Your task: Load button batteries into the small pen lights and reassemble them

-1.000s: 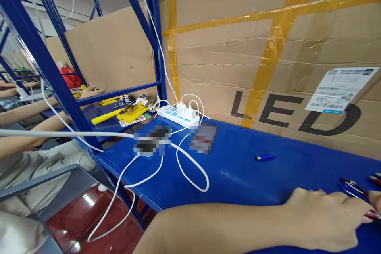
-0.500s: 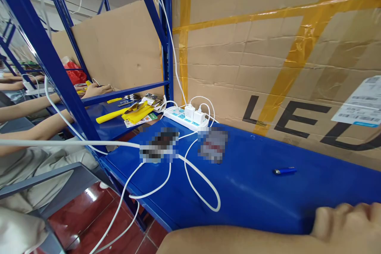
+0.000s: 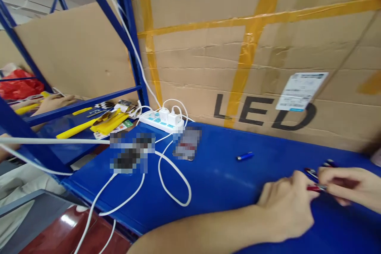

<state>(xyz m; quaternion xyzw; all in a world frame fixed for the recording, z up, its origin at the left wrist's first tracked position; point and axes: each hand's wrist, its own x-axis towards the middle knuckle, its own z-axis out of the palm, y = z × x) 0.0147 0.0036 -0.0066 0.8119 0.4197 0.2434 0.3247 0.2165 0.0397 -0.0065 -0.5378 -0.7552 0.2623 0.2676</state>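
My left hand [image 3: 287, 204] reaches in from the bottom, its fingers curled round a slim red piece with a silvery end [image 3: 314, 188]. From the right comes my right hand [image 3: 355, 186], thumb and fingers closed at that silvery end. Its exact kind is too blurred to tell. Just behind the fingers lie dark blue slim pieces [image 3: 311, 174], partly hidden by my right hand. A short blue lighter-like stick [image 3: 245, 156] rests alone on the blue tabletop [image 3: 217, 190], beyond my left hand.
A white power strip [image 3: 157, 121] with chargers stands by the cardboard wall [image 3: 193, 63]. Blurred-out phones [image 3: 187, 143] and looping white cables [image 3: 190, 190] lie left of my hands. Yellow wrappers [image 3: 110, 123] and another person's hand [image 3: 55, 103] are beyond the blue post [image 3: 32, 143].
The view has swung right, so the surroundings shift left. My right hand and the red piece have come into sight, and more of my left hand shows.
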